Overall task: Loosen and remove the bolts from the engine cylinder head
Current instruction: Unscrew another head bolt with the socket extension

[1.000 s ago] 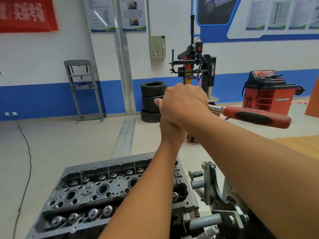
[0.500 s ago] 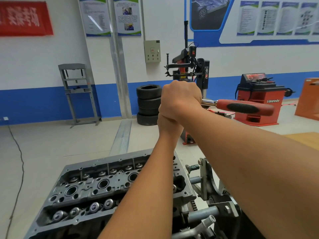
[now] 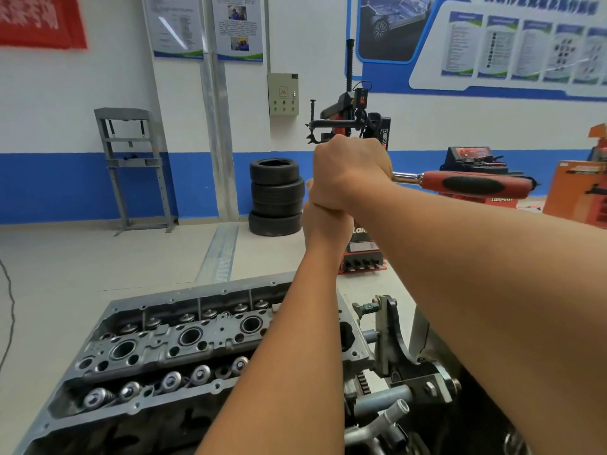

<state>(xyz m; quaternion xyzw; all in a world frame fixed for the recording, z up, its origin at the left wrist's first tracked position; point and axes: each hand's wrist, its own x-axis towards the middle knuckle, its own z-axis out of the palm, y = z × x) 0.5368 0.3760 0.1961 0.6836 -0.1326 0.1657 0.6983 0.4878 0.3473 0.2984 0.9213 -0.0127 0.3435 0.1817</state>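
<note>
The floor (image 3: 82, 264) is lying open to the left and ahead, running back to the blue-banded wall, with a press frame (image 3: 133, 165) and a tyre stack (image 3: 276, 197) standing well off along that wall. The cylinder head (image 3: 157, 353) is sitting low in the foreground, its far edge and left edge showing clear against the floor, its right end butting against stand brackets (image 3: 394, 349). Both forearms are crossing above it. The right hand (image 3: 349, 172) is clenching tight over the ratchet's head end, and the left hand (image 3: 323, 224) is curling just beneath it, touching it; what the left is gripping is hidden. The ratchet (image 3: 473, 185) handle is sticking out rightward, free in the air.
</note>
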